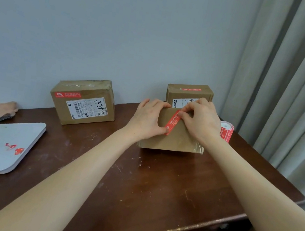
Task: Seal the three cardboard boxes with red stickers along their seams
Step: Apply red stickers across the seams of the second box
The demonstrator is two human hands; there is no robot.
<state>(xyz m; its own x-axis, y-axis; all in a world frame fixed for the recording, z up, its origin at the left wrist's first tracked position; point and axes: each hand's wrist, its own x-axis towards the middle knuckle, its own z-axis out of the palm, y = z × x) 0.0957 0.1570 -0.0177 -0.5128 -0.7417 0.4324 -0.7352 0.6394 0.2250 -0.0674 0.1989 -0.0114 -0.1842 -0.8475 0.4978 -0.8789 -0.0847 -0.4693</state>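
**Supervisor:** Status of the sealing, left to right?

**Inspector:** On the desk [138, 182], far left, a grey tray [6, 145] holds a few red scraps [15, 149]; I judge them sticker waste. Next is the left box [83, 101], standing against the wall. It carries a red strip [68, 95] on its upper front face beside the shipping label. Whether that strip crosses a seam cannot be told from this angle. I count the box as done, with that reservation.

**Supervisor:** And the box in hand?

**Inspector:** The near box [173, 140] sits at mid-desk, in progress. The left grip [148, 118] holds it, fingers curled over the far edge and thumb pressing the lower end of the red sticker [172, 123]. The sticker runs diagonally across the top face, directly between the two grips. The right grip [200, 118] has its fingertips closed on the upper end, at the far edge. I judge the lower end stuck and the upper end not yet smoothed down. The seam beneath is hidden.

**Supervisor:** Further right?

**Inspector:** The rear box [190, 93], behind the right grip, shows a red strip [190, 89] along its top. I count it as sealed. The sticker roll [226, 131] stands just beside the right wrist, untouched.

**Supervisor:** Remaining work?

**Inspector:** In my judgement, two boxes are finished and the third lacks only the pressing down.
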